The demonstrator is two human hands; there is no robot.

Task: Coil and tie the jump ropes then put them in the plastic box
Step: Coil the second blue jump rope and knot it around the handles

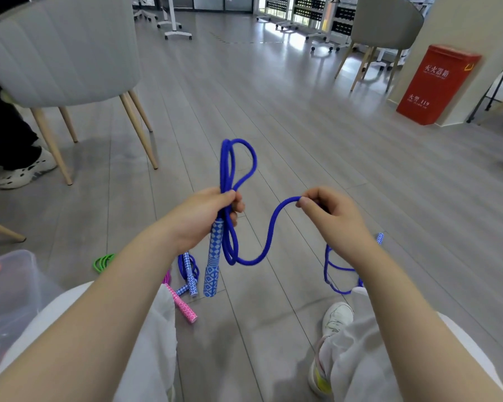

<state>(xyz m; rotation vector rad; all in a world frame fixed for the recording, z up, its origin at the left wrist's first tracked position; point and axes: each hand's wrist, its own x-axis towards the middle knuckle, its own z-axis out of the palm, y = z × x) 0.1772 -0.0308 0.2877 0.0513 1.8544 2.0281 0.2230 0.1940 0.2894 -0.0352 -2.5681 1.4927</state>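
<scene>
Currently left hand (212, 211) grips blue jump rope (269, 227) coils plus handle (214, 256) hanging below its fingers; right hand (328, 216) pinches the rope's slack at fingertips.

A grey chair (61, 50) with wooden legs stands at the left, beside a seated person's white shoe (26, 171). A red box (437, 84) stands against the right wall. Another chair (386, 21) is behind.
</scene>
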